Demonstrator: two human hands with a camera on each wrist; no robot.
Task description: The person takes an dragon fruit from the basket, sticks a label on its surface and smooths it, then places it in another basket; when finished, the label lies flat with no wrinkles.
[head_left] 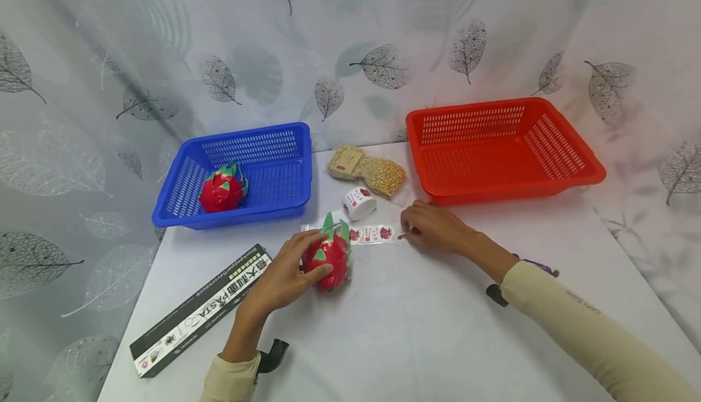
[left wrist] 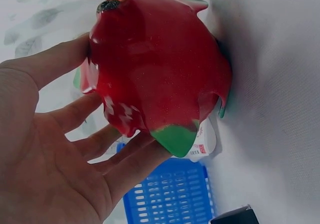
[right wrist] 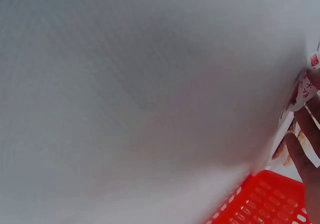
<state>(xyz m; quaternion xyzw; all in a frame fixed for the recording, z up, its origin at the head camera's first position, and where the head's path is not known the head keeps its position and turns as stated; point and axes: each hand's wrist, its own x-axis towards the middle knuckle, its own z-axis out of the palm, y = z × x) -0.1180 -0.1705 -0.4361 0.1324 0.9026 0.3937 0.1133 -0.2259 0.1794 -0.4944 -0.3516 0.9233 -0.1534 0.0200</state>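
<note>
My left hand (head_left: 287, 274) grips a red toy dragon fruit (head_left: 331, 262) with green leaf tips, thumb on one side and fingers on the other. It fills much of the left wrist view, where its glossy red skin (left wrist: 155, 64) shows. A strip of stickers (head_left: 378, 234) printed with red fruit lies behind it, running toward my right hand (head_left: 435, 227). Fingertips of that hand pinch a white sticker (right wrist: 303, 92) with red print, seen at the right edge of the right wrist view. The sticker roll (head_left: 359, 203) stands just behind the strip.
At the back left, a blue basket (head_left: 279, 207) holds another dragon fruit (head_left: 223, 189). A red basket (head_left: 465, 198) stands at the back right. Between them lie bags of yellow grains (head_left: 383, 176). A long pasta box (head_left: 199, 311) lies at an angle on the left.
</note>
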